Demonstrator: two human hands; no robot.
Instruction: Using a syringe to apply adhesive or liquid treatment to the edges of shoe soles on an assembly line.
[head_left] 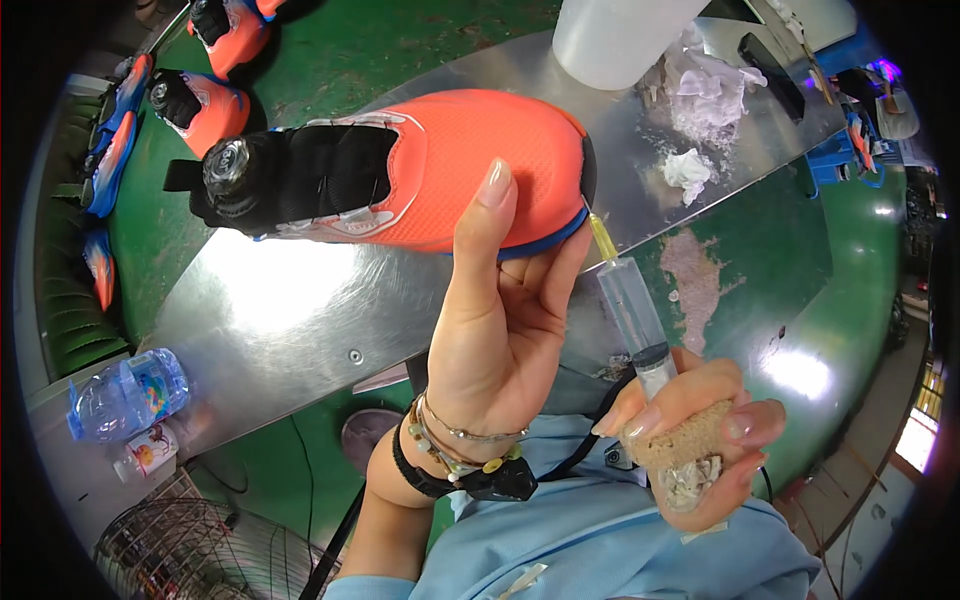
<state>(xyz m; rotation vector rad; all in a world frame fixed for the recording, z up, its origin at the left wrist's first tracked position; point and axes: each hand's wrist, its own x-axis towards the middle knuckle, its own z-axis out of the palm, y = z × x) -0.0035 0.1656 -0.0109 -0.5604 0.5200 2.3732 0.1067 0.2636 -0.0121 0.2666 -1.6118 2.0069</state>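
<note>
An orange sneaker [510,140] with a black collar, a clear round dial and a blue sole lies sideways above the metal table, its toe to the right. My left hand [495,340] is closed on its forefoot, thumb on the upper and fingers underneath. In my right hand [715,390] is a clear syringe [630,300] with a dark plunger seal. Its yellow-hubbed needle [600,235] points up at the toe, at or very near the sole's edge. Those same fingers also wrap a rough tan lump [680,435] and some crumpled clear material [690,482].
A white container [615,40], crumpled white material [705,90] and a dark phone-like slab [770,75] are at the back right. More orange sneakers [205,110] stand at the upper left. A plastic bottle [130,395] lies left, above a wire fan cage [190,545].
</note>
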